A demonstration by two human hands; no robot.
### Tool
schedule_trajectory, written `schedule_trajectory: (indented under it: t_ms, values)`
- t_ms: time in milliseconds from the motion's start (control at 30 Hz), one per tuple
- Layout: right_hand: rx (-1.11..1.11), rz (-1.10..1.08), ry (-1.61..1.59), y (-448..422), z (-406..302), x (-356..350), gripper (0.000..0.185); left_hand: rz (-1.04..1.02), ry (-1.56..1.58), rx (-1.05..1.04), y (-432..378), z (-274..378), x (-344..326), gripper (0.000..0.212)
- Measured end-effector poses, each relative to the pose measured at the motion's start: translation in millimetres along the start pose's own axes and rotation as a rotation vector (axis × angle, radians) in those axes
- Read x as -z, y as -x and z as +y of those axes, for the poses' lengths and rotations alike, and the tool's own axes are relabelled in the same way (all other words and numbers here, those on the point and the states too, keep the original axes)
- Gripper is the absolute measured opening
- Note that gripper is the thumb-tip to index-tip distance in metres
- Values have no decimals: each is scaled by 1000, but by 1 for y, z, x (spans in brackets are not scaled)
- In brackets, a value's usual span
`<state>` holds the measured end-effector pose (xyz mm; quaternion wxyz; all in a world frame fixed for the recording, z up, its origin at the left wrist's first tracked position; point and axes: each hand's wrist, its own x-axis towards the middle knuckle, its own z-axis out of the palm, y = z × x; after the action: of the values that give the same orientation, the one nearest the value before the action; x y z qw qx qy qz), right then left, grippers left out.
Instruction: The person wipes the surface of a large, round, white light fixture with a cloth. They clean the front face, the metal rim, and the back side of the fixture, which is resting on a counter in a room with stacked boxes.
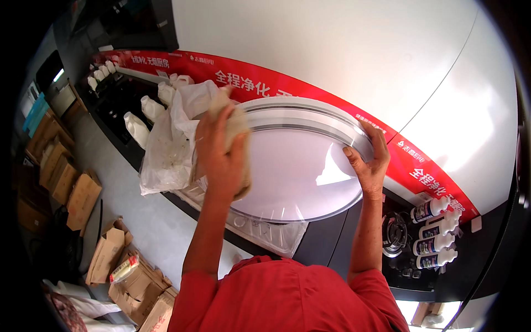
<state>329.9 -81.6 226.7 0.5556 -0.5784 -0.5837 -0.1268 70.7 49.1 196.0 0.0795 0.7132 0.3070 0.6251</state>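
Observation:
A large round ceiling-light cover (286,178), glossy white with a silver-grey rim, is tilted up in front of me above the dark countertop. My right hand (372,162) grips its right rim, thumb on the near face and fingers behind. In my left hand (218,153) is a beige cloth (244,178), blurred and lying over the cover's left edge. That hand hides part of the rim. Left of it sits a crumpled translucent plastic bag (166,162). Clear plastic wrapping (278,238) lies beneath the cover on the counter.
Several white jugs (137,129) stand on the counter (323,236) at left. At right, several white bottles (433,245) are beside a gas burner (394,232). Behind runs a red banner (327,106) bearing writing. Cardboard boxes (83,199) line the floor at left.

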Motion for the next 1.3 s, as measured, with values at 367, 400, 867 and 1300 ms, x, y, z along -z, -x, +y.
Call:
schedule_trajectory:
  t_ms: [367,400,867,1300]
  values:
    - [-9,0,-5,0,3,1,67,-181,-70,-338,-42,73,-47,50]
    - [-7,1,1,1,4,1,67,-141,-102,-328,-39,63,-43,53]
    - [-12,1,-3,-1,4,-1,65,158,280,668,93,-99,29,38]
    - [-1,15,-14,2,5,0,65,-96,-46,-138,-25,13,-3,52]
